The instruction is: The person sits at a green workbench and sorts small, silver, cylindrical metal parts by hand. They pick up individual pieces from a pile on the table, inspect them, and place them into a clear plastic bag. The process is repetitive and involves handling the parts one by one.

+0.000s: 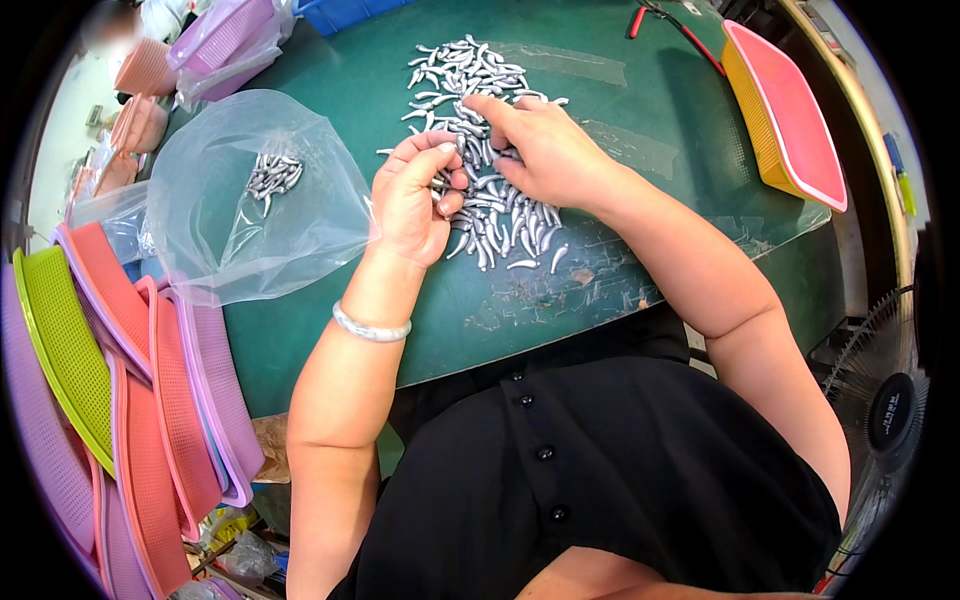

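A long pile of small silver, curved, fish-shaped pieces (490,215) spreads over the green tabletop in front of me. My left hand (412,190) is at the pile's left side, fingers curled around a few of these silver pieces, whose ends show between thumb and fingers. My right hand (545,150) reaches over the middle of the pile, index finger stretched out onto the pieces and thumb apart from it. Its other fingertips are partly hidden. Left of my left hand lies a clear plastic bag (330,160), with a small heap of silver pieces (273,178) inside.
Pink, green and purple plastic baskets (65,350) are stacked at the left edge. A yellow basket with a pink inside (790,120) stands at the right, near red-handled pliers (637,22). A fan (890,410) is at lower right. Clear tape strips (560,63) lie on the green table (450,345).
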Action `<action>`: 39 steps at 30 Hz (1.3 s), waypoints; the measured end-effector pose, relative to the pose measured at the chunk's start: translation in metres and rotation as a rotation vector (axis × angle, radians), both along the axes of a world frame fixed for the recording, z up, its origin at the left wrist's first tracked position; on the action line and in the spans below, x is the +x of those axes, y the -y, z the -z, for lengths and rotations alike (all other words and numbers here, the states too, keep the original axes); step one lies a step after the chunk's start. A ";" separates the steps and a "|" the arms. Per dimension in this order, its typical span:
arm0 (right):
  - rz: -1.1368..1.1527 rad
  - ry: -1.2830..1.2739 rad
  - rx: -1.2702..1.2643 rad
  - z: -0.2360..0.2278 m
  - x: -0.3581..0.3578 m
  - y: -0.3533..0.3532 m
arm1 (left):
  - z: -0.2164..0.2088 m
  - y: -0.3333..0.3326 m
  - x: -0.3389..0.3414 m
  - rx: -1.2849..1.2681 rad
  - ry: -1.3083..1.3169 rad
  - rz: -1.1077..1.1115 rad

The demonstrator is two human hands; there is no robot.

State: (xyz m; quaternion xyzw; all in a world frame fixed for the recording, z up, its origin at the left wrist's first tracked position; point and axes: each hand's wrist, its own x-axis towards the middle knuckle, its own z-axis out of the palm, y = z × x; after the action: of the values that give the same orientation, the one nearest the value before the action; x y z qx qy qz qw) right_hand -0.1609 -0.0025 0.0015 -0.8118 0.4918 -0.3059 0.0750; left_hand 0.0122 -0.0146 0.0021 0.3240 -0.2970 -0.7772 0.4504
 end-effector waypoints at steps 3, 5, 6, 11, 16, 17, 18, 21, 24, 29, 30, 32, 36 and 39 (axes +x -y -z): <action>0.013 -0.003 -0.014 0.000 0.001 0.001 | 0.001 -0.001 -0.001 -0.027 0.030 0.006; 0.031 0.009 -0.001 0.003 0.002 0.003 | 0.000 -0.001 -0.002 -0.062 0.087 0.011; 0.041 0.014 0.005 0.005 0.003 0.004 | 0.000 -0.003 -0.003 -0.086 0.128 0.012; 0.036 0.150 0.054 0.004 -0.001 0.006 | -0.003 -0.008 -0.006 -0.278 0.439 0.041; -0.113 0.517 0.259 -0.006 -0.004 -0.003 | 0.000 -0.010 -0.010 -0.801 0.896 -0.076; -0.138 0.538 0.255 -0.006 -0.002 -0.005 | -0.002 -0.011 -0.010 -0.902 0.977 -0.104; -0.162 0.560 0.252 -0.006 -0.001 -0.006 | -0.007 -0.012 -0.010 -0.934 1.023 -0.123; -0.211 0.676 0.271 -0.008 -0.001 -0.006 | -0.005 -0.009 -0.006 -1.065 1.063 -0.175; -0.222 0.797 0.287 -0.010 -0.001 -0.006 | 0.006 -0.004 -0.007 -0.904 0.765 -0.185; -0.310 0.798 0.332 -0.008 -0.003 -0.005 | -0.003 -0.010 -0.007 -0.866 0.546 -0.124; -0.333 0.838 0.380 -0.009 -0.001 -0.007 | -0.005 -0.012 -0.008 -0.876 0.512 -0.112; -0.339 0.826 0.411 -0.010 -0.001 -0.007 | -0.001 -0.011 -0.008 -0.886 0.496 -0.118; -0.357 0.886 0.450 -0.010 0.001 -0.008 | 0.005 -0.009 -0.007 -0.830 0.421 -0.108; -0.351 0.917 0.510 -0.013 0.000 -0.009 | 0.002 -0.012 -0.009 -0.698 0.357 -0.117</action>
State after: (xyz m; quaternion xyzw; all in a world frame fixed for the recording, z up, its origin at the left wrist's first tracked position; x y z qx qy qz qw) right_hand -0.1605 0.0067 0.0142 -0.6213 0.3245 -0.4823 0.5254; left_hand 0.0035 -0.0027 0.0000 0.2979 -0.5982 -0.5338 0.5181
